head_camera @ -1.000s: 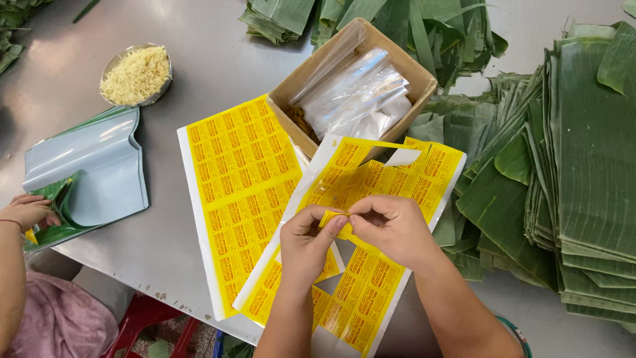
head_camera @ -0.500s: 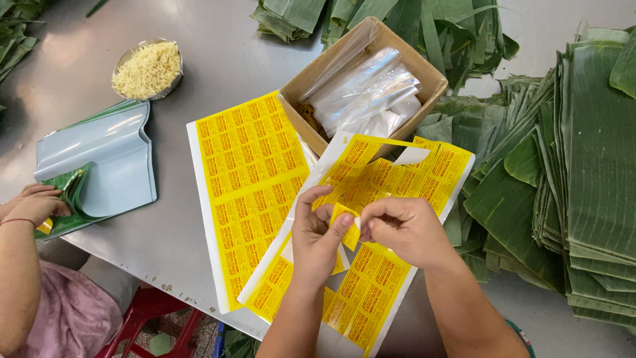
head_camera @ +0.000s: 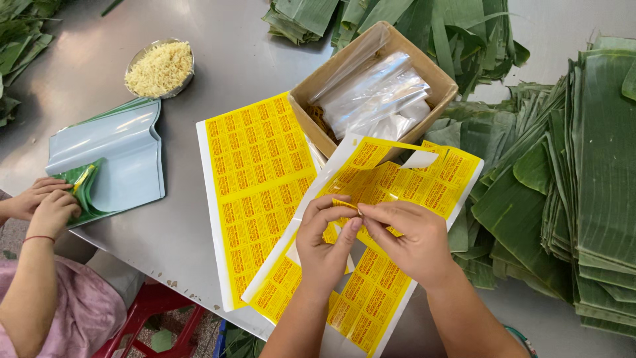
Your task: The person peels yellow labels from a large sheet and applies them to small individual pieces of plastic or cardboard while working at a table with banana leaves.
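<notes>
Here, both hands met over the upper sheet of glossy yellow rectangular stickers on white backing (head_camera: 397,192). The left hand (head_camera: 324,242) and right hand (head_camera: 407,238) were pinched together on one small yellow sticker (head_camera: 344,205), held at the fingertips just above that sheet. The sheet lay tilted, its top corner leaning on the open brown cardboard box (head_camera: 437,79), which held crinkled clear plastic bags (head_camera: 371,93).

Progress, as judged: a few white gaps showed in the upper sheet, so a small share looked peeled; most labels remained. A second full sticker sheet (head_camera: 255,179) lay flat on the dull grey metal counter (head_camera: 218,59), apparently untouched.

Stacks of ribbed green banana leaves (head_camera: 589,166) sat at the right. Beyond, a shallow round bowl of pale shredded material (head_camera: 159,66). At the left, another person's hands (head_camera: 43,205) handled a smooth grey-blue pouch (head_camera: 112,159).
</notes>
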